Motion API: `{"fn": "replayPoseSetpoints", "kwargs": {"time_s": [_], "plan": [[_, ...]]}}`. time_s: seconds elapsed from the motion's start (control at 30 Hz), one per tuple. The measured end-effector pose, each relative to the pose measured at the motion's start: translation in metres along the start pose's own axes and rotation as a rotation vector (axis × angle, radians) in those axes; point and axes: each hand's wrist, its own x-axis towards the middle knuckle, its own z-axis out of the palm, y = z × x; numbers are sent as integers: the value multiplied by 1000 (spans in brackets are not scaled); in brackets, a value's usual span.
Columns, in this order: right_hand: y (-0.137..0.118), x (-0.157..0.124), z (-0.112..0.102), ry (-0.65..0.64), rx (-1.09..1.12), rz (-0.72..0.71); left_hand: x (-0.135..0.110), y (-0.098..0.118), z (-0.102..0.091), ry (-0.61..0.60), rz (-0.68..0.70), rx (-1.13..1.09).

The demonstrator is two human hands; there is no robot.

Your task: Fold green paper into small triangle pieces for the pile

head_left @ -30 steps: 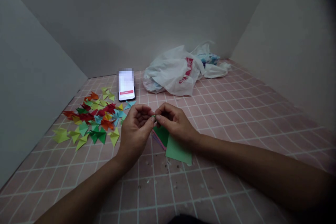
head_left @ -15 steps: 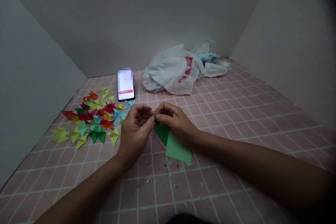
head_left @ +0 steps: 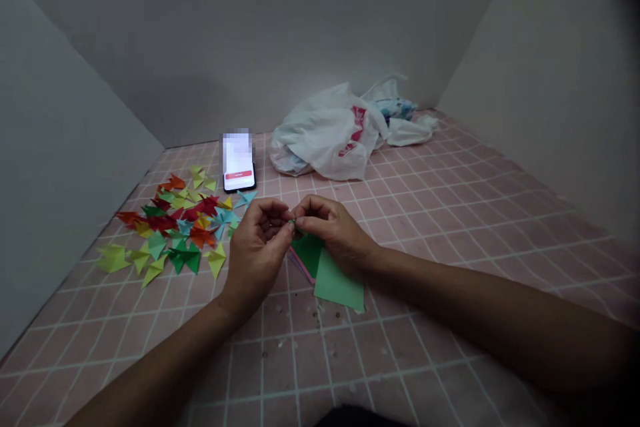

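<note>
My left hand [head_left: 265, 247] and my right hand [head_left: 333, 230] meet fingertip to fingertip in the middle of the view. Both pinch a small piece of green paper [head_left: 293, 220], mostly hidden by the fingers. Under my right hand lie coloured paper sheets: a light green sheet [head_left: 340, 283] nearest me, a dark green sheet [head_left: 307, 253], and pink and purple edges beneath. To the left of my left hand, several folded paper birds in red, orange, yellow, green and blue are spread out, among them a dark green folded bird [head_left: 184, 257].
A phone [head_left: 239, 163] with a lit screen stands behind the folded papers. Farther back, a white plastic bag [head_left: 320, 133] with red print lies near the wall, a blue-and-white packet [head_left: 397, 109] behind it. Small scraps [head_left: 280, 343] dot the pink tiled surface [head_left: 450, 360].
Hardly anything differs. Both hands keep their pinch at the same place, with at most a slight shift of the fingers; the whole view has drifted very slightly.
</note>
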Motion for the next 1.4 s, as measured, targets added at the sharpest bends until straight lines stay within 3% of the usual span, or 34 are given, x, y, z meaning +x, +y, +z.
{"fn": "replayPoseSetpoints", "kwargs": {"time_s": [0.47,0.77,1.17,1.4], "plan": [[0,1,1,23,-125,-29,2,-1,-1,31,-93,-61],[3,-1,-1,31,-366,-249,4,-2,-2,49,-146,-62],[1,-2,-1,-2,-298,-189,3,1,-1,35,-72,-22],[1,-1,-1,8,-324,-186,2,1,-2,41,-110,-49]]}}
